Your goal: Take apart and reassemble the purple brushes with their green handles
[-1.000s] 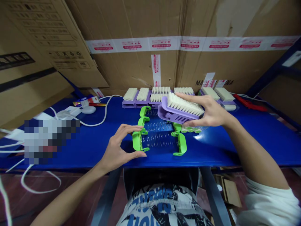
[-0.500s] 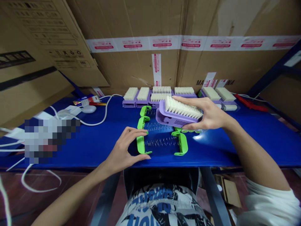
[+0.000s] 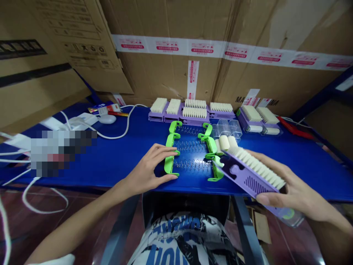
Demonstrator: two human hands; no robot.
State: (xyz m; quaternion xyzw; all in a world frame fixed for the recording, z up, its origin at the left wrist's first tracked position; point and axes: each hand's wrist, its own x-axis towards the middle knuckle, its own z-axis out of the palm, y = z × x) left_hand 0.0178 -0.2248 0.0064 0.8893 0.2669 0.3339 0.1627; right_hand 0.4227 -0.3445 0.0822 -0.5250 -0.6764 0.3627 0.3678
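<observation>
My right hand point(image 3: 292, 191) grips a purple brush with white bristles point(image 3: 249, 173), held tilted near the table's front edge on the right. My left hand point(image 3: 147, 171) is curled round the nearest green clip point(image 3: 168, 165), thumb and fingers pinching its two ends. Green clips point(image 3: 209, 145) lie in two columns on the blue table point(image 3: 110, 162), with rows of small metal springs point(image 3: 190, 163) between them. Small white rollers point(image 3: 224, 142) sit beside the right column.
Several purple brushes point(image 3: 193, 110) line the back of the table, two more at the back right point(image 3: 257, 117). Clear plastic cases point(image 3: 227, 128) stand behind the rollers. White cables and a mouse point(image 3: 106, 119) lie at the left. Cardboard boxes point(image 3: 176, 73) wall the back.
My right hand has carried the purple brush from above the clips down and to the right, toward me. My left hand stays on the near left green clip. The view has shifted slightly.
</observation>
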